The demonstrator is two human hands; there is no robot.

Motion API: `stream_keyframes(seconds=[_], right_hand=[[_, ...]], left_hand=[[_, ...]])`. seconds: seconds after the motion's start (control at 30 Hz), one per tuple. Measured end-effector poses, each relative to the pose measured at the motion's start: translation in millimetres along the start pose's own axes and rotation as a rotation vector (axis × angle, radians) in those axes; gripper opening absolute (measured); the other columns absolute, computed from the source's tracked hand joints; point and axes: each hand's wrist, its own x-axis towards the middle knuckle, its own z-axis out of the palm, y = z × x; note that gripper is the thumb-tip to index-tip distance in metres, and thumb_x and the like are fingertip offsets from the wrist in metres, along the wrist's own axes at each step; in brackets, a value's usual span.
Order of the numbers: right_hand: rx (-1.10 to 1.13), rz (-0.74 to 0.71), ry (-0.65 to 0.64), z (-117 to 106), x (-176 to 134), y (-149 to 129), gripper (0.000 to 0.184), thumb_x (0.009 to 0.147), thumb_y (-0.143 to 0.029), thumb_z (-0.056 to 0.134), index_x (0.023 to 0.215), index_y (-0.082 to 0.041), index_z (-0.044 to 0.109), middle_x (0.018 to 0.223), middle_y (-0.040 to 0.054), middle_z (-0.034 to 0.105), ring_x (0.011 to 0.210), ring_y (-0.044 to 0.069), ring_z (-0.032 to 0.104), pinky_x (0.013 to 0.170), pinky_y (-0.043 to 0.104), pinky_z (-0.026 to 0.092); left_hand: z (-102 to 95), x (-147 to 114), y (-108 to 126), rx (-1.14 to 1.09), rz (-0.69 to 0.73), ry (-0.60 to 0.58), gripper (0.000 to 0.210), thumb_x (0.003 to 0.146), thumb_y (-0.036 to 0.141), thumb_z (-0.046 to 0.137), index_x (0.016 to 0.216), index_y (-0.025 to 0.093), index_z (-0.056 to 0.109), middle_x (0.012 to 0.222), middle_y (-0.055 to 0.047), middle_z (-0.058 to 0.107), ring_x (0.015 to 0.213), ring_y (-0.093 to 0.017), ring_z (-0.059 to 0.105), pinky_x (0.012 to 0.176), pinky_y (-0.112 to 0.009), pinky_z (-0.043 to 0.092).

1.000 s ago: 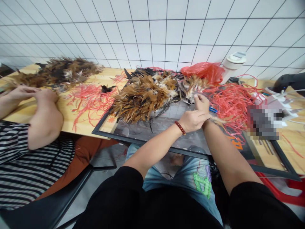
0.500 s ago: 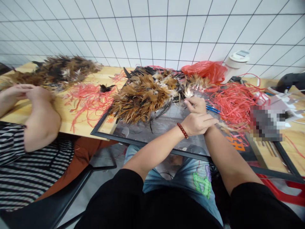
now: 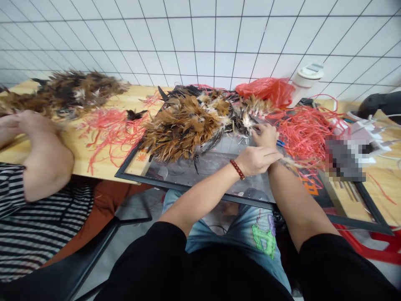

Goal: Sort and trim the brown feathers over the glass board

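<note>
My left hand [image 3: 257,160], with a red bead bracelet at its wrist, crosses over my right forearm. Its fingers are pressed together and point right; a pale feathery wisp [image 3: 296,161] shows beyond the fingertips, and I cannot make out whether it is held. Reaching forward, my right hand [image 3: 265,136] has thumb and forefinger apart at the edge of a small bunch of feathers [image 3: 247,120], white and dark. Left of it lies a large heap of brown and black feathers [image 3: 184,127] on a dark-framed clear panel [image 3: 216,171].
Red plastic strips [image 3: 305,136] are piled at right, near a red plastic bag [image 3: 266,92] and a white cup [image 3: 305,81]. A blue pen-like thing [image 3: 280,143] lies beside my right hand. At left, a co-worker's arm [image 3: 46,154] rests near more feathers [image 3: 78,90] and loose strips [image 3: 106,133].
My right hand has moved forward to the small feather bunch, its fingers now spread apart. My left hand stays nearly in place. The view has shifted slightly.
</note>
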Motion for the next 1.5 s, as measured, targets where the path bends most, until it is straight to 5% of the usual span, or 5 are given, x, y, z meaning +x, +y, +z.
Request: stream_keyframes(seconds=[0.43, 0.8, 0.97, 1.13, 1.5], right_hand=[[-0.119, 0.037, 0.053, 2.7, -2.9, -18.9, 0.027, 0.087, -0.044, 0.058, 0.093, -0.022, 0.073, 0.114, 0.0114, 0.069, 0.118, 0.035, 0.048, 0.101, 0.058, 0.026], [0.282, 0.216, 0.195, -1.5, 2.1, -11.8, 0.025, 0.082, -0.032, 0.047, 0.071, -0.019, 0.066, 0.075, 0.0030, 0.064, 0.084, 0.021, 0.059, 0.085, 0.038, 0.045], [0.219, 0.170, 0.190, -12.0, -4.3, -9.1, 0.023, 0.077, -0.031, 0.051, 0.056, -0.022, 0.054, 0.055, -0.0011, 0.051, 0.072, 0.019, 0.055, 0.078, 0.036, 0.047], [0.495, 0.057, 0.124, -20.3, -3.0, -6.9, 0.028, 0.082, -0.035, 0.048, 0.058, -0.021, 0.056, 0.065, 0.0019, 0.061, 0.070, 0.017, 0.057, 0.077, 0.034, 0.049], [-0.096, 0.104, 0.038, 0.9, 65.8, 6.3, 0.019, 0.078, -0.024, 0.062, 0.090, -0.022, 0.075, 0.092, 0.0110, 0.073, 0.096, 0.032, 0.062, 0.095, 0.059, 0.037]], left_hand=[[-0.3, 0.9, 3.5, 0.013, 0.033, -0.065, 0.040, 0.097, 0.014, 0.041, 0.126, 0.016, 0.068, 0.110, -0.010, 0.076, 0.102, -0.014, 0.070, 0.086, -0.026, 0.055], [-9.8, 4.2, 5.5, 0.006, 0.003, -0.124, 0.040, 0.097, 0.013, 0.041, 0.125, 0.015, 0.069, 0.107, -0.011, 0.076, 0.100, -0.015, 0.070, 0.089, -0.027, 0.055], [-8.6, 4.0, 4.8, -0.004, -0.012, -0.100, 0.038, 0.097, 0.015, 0.041, 0.122, 0.015, 0.070, 0.106, -0.010, 0.076, 0.098, -0.015, 0.070, 0.085, -0.027, 0.054], [-10.0, 4.7, 6.4, 0.003, 0.004, -0.107, 0.037, 0.098, 0.017, 0.041, 0.122, 0.018, 0.069, 0.109, -0.009, 0.075, 0.098, -0.015, 0.070, 0.083, -0.028, 0.054], [-5.2, 1.7, 7.0, 0.006, -0.016, -0.096, 0.041, 0.099, 0.014, 0.039, 0.129, 0.018, 0.066, 0.116, -0.008, 0.074, 0.101, -0.014, 0.070, 0.083, -0.027, 0.055]])
